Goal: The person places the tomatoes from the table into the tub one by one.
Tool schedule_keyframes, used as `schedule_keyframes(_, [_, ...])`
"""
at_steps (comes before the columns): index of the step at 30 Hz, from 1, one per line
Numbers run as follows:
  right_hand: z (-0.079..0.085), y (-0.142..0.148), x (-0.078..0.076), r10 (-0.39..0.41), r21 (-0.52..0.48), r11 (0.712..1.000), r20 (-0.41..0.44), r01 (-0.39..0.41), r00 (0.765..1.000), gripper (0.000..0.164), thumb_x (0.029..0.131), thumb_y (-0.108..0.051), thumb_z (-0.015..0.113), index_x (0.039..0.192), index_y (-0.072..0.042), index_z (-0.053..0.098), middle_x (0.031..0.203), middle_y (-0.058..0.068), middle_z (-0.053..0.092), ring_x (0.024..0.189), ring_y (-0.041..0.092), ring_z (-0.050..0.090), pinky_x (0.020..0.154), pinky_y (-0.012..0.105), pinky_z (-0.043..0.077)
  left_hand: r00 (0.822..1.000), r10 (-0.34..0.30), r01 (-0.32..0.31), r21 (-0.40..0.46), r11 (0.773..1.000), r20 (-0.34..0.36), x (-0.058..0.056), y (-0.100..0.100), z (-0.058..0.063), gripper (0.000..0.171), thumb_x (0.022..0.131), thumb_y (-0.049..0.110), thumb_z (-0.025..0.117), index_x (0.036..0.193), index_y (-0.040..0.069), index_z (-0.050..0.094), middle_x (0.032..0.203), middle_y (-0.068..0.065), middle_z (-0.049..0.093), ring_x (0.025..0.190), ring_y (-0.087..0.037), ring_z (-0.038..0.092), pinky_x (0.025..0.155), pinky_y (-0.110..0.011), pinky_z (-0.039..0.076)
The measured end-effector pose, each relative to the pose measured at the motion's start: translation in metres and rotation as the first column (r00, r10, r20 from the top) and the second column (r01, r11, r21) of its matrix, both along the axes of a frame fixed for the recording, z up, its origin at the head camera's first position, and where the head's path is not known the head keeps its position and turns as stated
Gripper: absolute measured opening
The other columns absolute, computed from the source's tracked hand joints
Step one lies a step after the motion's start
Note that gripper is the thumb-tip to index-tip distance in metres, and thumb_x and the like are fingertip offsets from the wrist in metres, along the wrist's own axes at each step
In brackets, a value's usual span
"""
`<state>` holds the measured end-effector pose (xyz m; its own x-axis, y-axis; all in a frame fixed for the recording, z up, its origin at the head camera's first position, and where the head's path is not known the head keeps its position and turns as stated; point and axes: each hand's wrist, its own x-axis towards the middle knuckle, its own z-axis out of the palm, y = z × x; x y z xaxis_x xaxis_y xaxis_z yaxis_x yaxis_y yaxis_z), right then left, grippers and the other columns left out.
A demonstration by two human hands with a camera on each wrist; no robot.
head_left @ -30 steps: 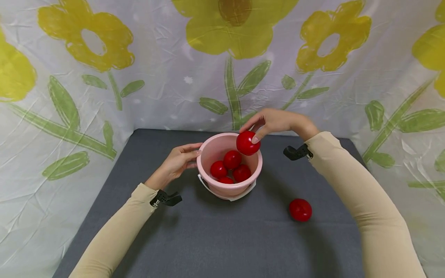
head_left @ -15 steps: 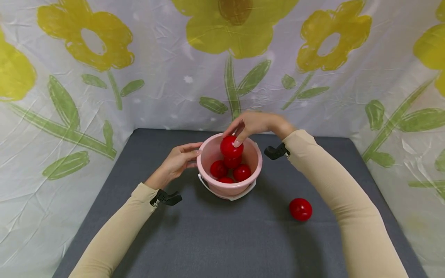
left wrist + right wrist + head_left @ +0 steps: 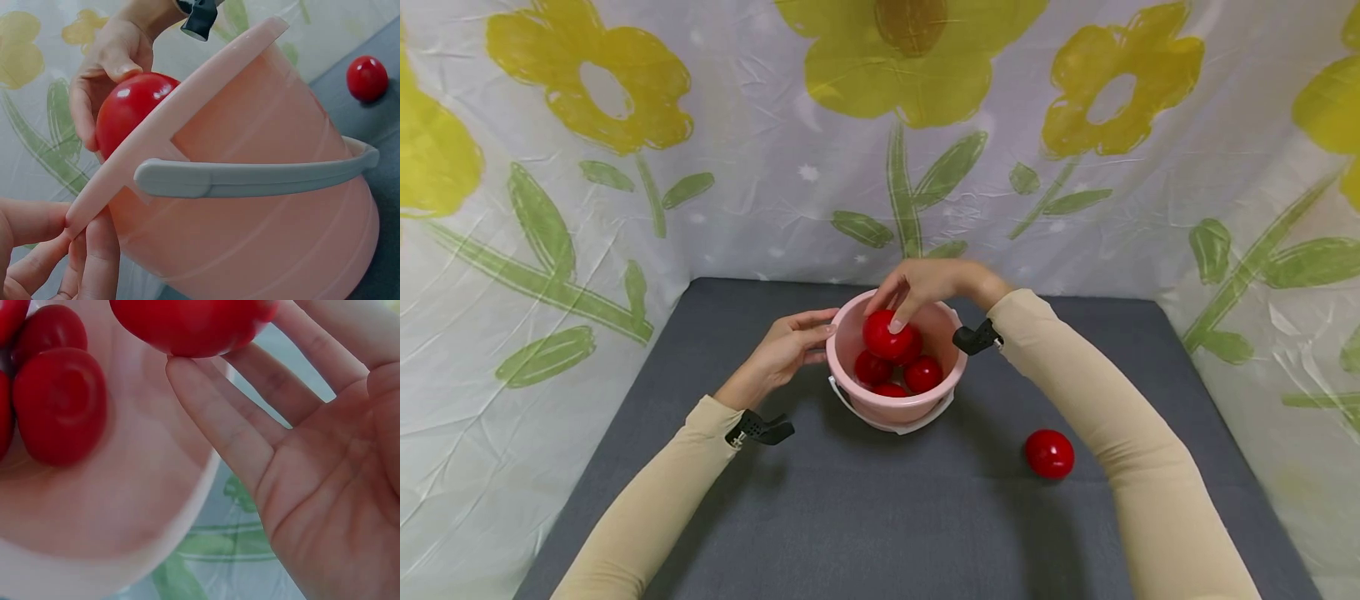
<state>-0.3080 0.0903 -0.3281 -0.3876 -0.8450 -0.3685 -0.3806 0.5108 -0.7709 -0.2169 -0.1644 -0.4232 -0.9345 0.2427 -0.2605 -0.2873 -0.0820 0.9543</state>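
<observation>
A pink bucket (image 3: 895,408) with a white handle (image 3: 250,180) stands on the table, several red tomatoes (image 3: 922,374) lying in its bottom. At the bucket's left side, my left hand (image 3: 782,348) pinches the rim between thumb and fingers, as the left wrist view shows. My right hand (image 3: 925,287) reaches in over the far rim and holds a tomato (image 3: 883,336) by thumb and fingertips. That tomato sits partly below the rim and overlaps the ones beneath it. In the right wrist view, its lower side (image 3: 194,328) rests against the fingers.
One more tomato (image 3: 1049,454) lies on the dark grey tabletop (image 3: 850,517), right of the bucket and nearer me. Behind and beside the table hangs a white curtain (image 3: 760,167) printed with yellow flowers.
My right hand has carried its tomato left from over the bucket's right rim and lowered it into the bucket. The left hand keeps its place on the rim.
</observation>
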Motion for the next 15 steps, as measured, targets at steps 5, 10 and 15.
schedule_keyframes(5, [-0.0067, -0.0035, 0.0007, 0.005, 0.025, 1.000, 0.029, -0.006, 1.000, 0.050, 0.087, -0.015, 0.074, 0.135, -0.008, 0.062, 0.132, 0.009, 0.065, 0.120, 0.027, 0.059, 0.098, 0.037, 0.056, 1.000, -0.001, 0.001, -0.008, 1.000, -0.002, -0.0001, 0.0005, 0.0006, 0.050, 0.098, 0.009, 0.060, 0.146, 0.006, 0.048, 0.122, 0.001, 0.064, 0.094, -0.007, 0.072, 0.075, -0.025, 0.062])
schedule_keyframes(10, [-0.0105, -0.0037, 0.0013, -0.003, 0.052, 0.999, 0.018, 0.002, 1.000, 0.045, 0.087, -0.015, 0.073, 0.131, -0.010, 0.065, 0.130, 0.011, 0.067, 0.119, 0.029, 0.061, 0.096, 0.036, 0.057, 1.000, -0.011, 0.011, -0.019, 1.000, -0.006, -0.0001, 0.0001, 0.0005, 0.050, 0.098, 0.011, 0.060, 0.147, 0.007, 0.048, 0.138, -0.011, 0.057, 0.095, -0.008, 0.072, 0.075, -0.024, 0.062])
schedule_keyframes(15, [-0.0095, 0.0009, 0.0007, -0.016, 0.013, 1.000, 0.030, 0.015, 0.999, 0.043, 0.088, -0.010, 0.070, 0.130, -0.002, 0.064, 0.133, 0.020, 0.064, 0.123, 0.036, 0.060, 0.098, 0.035, 0.056, 1.000, -0.007, 0.007, -0.017, 1.000, -0.012, -0.0006, 0.0004, -0.0002, 0.050, 0.098, 0.009, 0.060, 0.146, 0.006, 0.048, 0.132, -0.008, 0.060, 0.092, -0.006, 0.071, 0.074, -0.024, 0.062])
